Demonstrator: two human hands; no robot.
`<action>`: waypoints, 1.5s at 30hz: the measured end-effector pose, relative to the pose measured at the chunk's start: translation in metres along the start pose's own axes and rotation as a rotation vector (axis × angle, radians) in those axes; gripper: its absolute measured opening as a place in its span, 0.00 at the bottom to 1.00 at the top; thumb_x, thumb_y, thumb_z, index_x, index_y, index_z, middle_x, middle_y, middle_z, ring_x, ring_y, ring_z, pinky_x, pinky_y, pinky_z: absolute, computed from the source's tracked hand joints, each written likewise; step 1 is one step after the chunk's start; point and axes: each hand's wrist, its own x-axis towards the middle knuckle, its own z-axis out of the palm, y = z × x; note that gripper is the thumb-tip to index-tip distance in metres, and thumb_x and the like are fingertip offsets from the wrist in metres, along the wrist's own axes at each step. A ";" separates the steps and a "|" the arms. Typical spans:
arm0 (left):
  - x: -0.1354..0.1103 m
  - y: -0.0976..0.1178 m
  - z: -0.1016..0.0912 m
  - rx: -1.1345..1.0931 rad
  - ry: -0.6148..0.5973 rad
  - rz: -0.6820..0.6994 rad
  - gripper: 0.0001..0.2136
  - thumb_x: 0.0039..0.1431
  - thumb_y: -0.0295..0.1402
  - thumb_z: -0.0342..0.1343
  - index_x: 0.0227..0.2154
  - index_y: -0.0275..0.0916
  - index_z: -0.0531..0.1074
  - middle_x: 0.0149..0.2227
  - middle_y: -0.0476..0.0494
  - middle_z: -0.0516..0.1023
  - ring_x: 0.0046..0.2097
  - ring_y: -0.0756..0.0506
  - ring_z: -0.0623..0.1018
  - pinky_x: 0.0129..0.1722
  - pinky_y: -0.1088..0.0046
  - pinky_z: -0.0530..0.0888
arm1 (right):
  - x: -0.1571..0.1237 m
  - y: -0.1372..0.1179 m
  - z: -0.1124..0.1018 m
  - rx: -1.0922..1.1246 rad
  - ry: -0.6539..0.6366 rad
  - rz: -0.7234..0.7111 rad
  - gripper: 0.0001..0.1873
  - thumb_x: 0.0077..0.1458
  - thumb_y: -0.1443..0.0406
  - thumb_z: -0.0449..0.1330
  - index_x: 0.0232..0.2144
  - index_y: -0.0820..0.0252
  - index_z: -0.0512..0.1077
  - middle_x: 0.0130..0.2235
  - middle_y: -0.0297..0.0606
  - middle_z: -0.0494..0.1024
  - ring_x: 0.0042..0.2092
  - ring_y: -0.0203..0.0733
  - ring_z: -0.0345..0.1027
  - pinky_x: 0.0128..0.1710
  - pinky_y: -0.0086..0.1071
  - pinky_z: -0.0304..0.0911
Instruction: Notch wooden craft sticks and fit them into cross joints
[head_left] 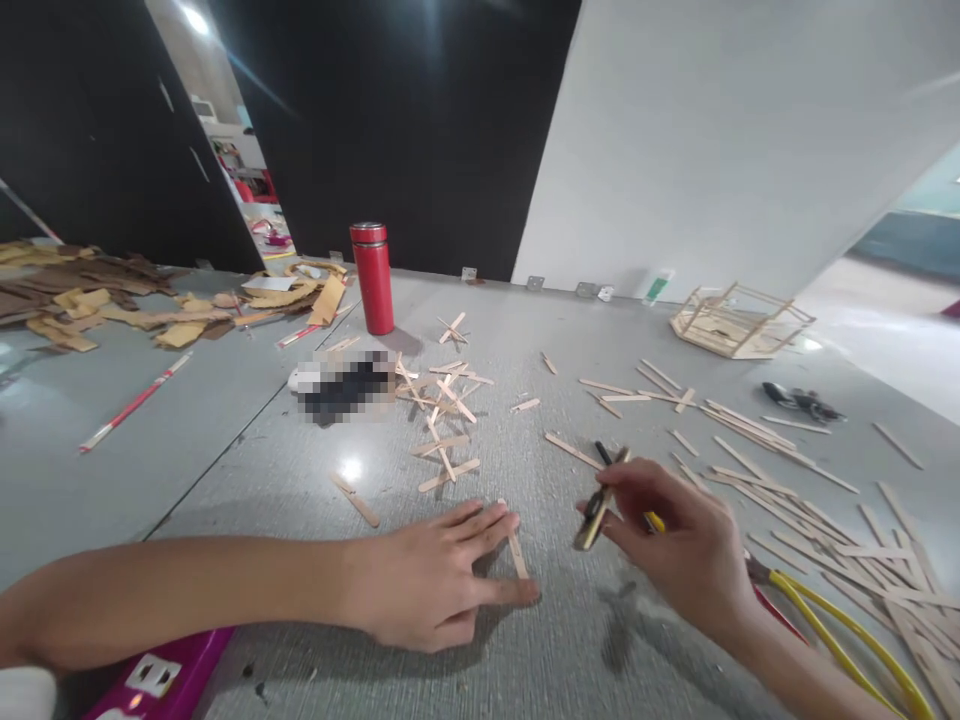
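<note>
My left hand (pixel 442 575) lies flat on the grey table with its fingers stretched out. Its fingertips press on a short wooden craft stick (pixel 516 552). To the right, my right hand (pixel 667 535) is raised over the table, thumb and fingers pinching a small narrow tan piece with a dark part (pixel 600 505); its exact kind I cannot make out. A loose craft stick (pixel 571 451) lies just behind that hand. Yellow-handled pliers (pixel 832 625) rest beside my right forearm, partly hidden by it. Crossed, joined craft sticks (pixel 448 450) lie beyond my left hand.
A red flask (pixel 373 280) stands at the back. Many loose sticks (pixel 810 520) spread across the right, near a wooden stick frame (pixel 739 322). Torn cardboard (pixel 82 290) covers the back left. A purple power strip (pixel 172 670) lies at the bottom left.
</note>
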 end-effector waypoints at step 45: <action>0.001 0.000 0.004 0.036 0.017 -0.006 0.25 0.75 0.36 0.45 0.71 0.40 0.56 0.73 0.20 0.49 0.74 0.30 0.50 0.72 0.49 0.54 | -0.031 -0.024 0.061 0.048 -0.358 0.285 0.25 0.73 0.54 0.47 0.22 0.53 0.60 0.19 0.28 0.66 0.21 0.35 0.57 0.23 0.31 0.53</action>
